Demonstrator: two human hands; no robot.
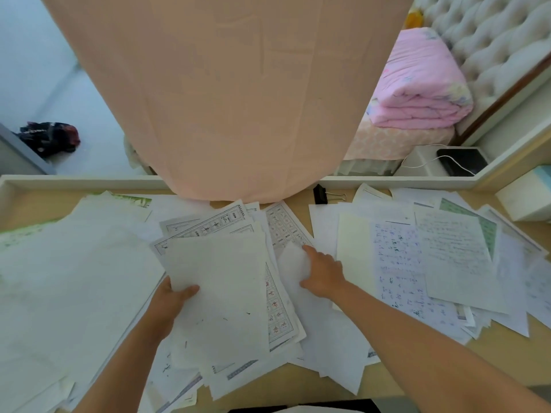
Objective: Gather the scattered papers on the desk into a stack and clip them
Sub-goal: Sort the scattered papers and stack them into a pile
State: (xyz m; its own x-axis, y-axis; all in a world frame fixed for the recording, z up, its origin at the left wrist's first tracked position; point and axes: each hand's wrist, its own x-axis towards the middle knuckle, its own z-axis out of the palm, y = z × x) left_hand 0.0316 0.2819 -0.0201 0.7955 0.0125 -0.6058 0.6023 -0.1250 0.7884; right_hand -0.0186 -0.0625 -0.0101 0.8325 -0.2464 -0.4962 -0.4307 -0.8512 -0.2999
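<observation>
Peach cloth (226, 93) at centre — folded pink quilt (423, 81) right, dark bundle (49, 138) on floor left

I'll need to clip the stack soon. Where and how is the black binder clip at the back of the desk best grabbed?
Probably by the wire handles, from the right: the binder clip lies with them pointing right over bare desk, its black body close to the back rim.

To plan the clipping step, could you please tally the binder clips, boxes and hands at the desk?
Black binder clip: 1
White box: 1
Hands: 2, left hand gripping papers, right hand on papers
Total: 4
</observation>
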